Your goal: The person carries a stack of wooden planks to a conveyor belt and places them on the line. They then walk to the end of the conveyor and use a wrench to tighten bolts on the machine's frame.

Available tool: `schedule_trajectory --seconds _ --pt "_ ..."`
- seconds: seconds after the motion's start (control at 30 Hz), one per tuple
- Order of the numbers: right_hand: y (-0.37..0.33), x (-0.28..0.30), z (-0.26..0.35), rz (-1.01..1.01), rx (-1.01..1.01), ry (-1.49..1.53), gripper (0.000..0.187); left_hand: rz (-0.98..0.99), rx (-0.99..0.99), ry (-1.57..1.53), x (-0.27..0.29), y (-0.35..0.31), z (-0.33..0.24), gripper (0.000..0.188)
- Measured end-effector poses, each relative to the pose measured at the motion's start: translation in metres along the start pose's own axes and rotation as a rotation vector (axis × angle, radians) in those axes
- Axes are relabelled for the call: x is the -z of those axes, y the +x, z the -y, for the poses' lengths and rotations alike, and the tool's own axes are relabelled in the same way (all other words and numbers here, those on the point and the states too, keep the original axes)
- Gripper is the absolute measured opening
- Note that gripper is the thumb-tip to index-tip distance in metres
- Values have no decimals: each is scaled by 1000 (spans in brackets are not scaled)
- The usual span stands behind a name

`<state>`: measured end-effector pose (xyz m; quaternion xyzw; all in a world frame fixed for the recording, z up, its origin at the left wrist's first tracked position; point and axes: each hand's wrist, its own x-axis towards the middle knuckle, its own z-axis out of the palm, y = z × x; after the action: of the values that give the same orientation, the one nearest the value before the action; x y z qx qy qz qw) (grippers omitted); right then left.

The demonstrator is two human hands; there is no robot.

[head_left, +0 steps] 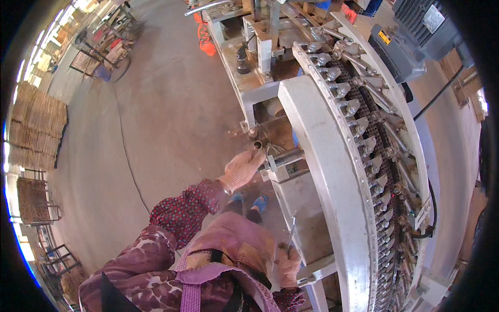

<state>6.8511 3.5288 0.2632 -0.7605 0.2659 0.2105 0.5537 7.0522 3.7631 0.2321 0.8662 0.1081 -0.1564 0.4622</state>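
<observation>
My left hand (243, 169), in a pale work glove, reaches to the lower corner of the machine frame. Its fingers are closed at a short metal tube (258, 145) with a round dark opening. Whether the tube is fixed to the frame cannot be made out. Beside it are a metal bar and a bracket (280, 162). My right hand (287, 266), low beside the machine's leg, is closed around a slim metal tool (292, 230) pointing upward; its exact kind is unclear.
To the right curves a pale metal guard (325, 171) with a row of spring-loaded clamps (358, 126) and a chain. A grey motor (429, 26) sits above. An orange coiled hose (205, 39) hangs from the bench. A cable (125, 140) crosses the floor; stacked wooden strips (37, 125) stand left.
</observation>
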Motion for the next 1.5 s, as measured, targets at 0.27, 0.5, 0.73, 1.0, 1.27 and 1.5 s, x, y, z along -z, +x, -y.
schedule_trajectory --seconds 0.27,0.5,0.73,1.0,1.27,1.5 --pt "1 -32 -13 -54 -21 139 25 125 16 98 5 -11 -12 35" --pt "-15 -63 -2 -84 -136 208 22 16 -78 -100 -1 -2 18 35" --pt "-34 -94 -20 -231 -140 308 22 208 -41 -57 14 -8 -11 33" --pt "-67 -119 -43 -349 -140 394 20 62 -310 55 3 -3 12 34" --pt "-105 -113 -81 -467 -183 467 19 -134 -452 90 -14 -14 12 29" --pt "-161 -71 -136 -491 -134 491 20 -106 -390 167 -14 -25 11 29"
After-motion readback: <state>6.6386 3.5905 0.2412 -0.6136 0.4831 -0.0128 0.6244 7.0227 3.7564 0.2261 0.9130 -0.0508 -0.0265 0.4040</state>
